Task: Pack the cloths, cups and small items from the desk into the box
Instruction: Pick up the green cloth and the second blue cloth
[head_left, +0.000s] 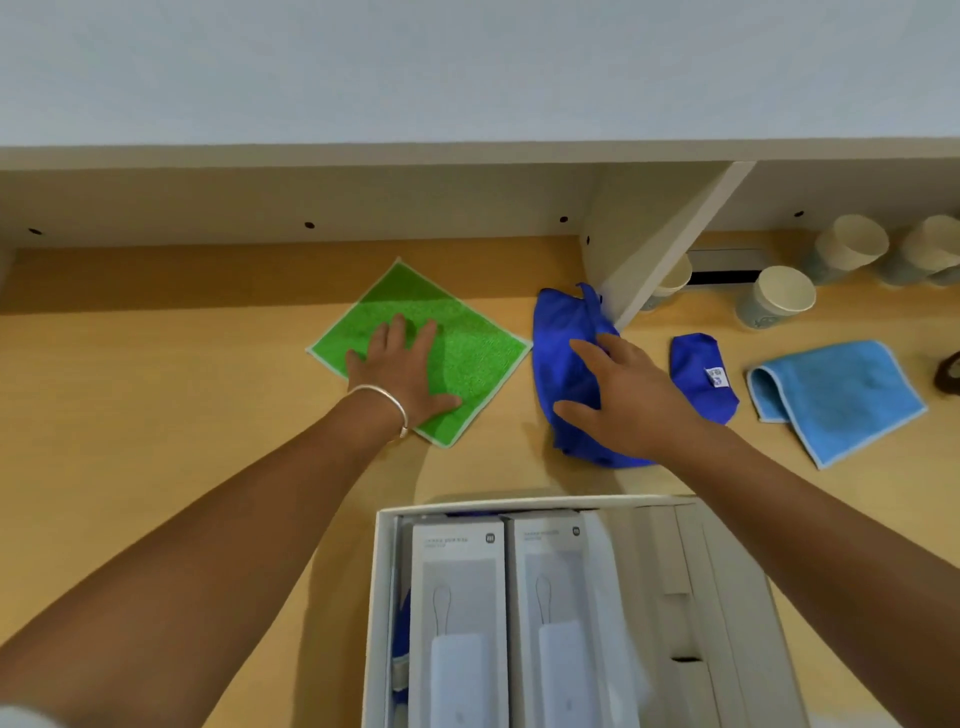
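Cloth-gathering was in hand. The left hand (402, 371) lay spread flat on the green cloth (462, 338); the right hand (623, 395) rested open-fingered on the crumpled blue cloth (563, 358), gripping nothing. Next, each probably needed bunching and lifting into the near box (382, 571). Four cloths lay out, counting a small blue one (698, 374) and a light-blue one (841, 395) at right; at least five cups (776, 299) stood far right. Two cartons (460, 597) sat boxed.

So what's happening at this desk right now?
A person is packing desk items into a box. Their left hand lies flat on a spread green cloth, and their right hand rests on a crumpled dark blue cloth. A smaller dark blue cloth, a light blue cloth and paper cups wait on the desk. The open box already holds two white cartons.
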